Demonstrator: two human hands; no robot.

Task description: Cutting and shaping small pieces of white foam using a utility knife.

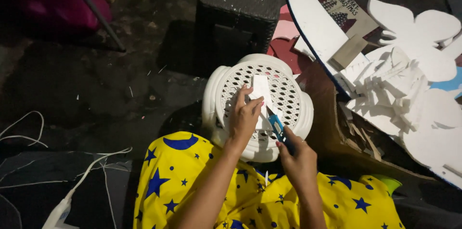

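White foam piece (261,95) lies flat on white plastic stool (257,106), centre of perforated seat; left hand (244,116) presses it down, fingers spread; right hand (299,160) closed around blue-handled cutter (277,128), blade touching foam edge; foam offcuts (390,84) heaped at right.

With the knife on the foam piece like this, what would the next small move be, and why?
Probably a short draw of the blue knife toward the body along the white foam piece. The left hand presses the piece flat on the white stool, the right hand grips the handle, and the blade appears to meet the foam's right edge, clear of the fingers.
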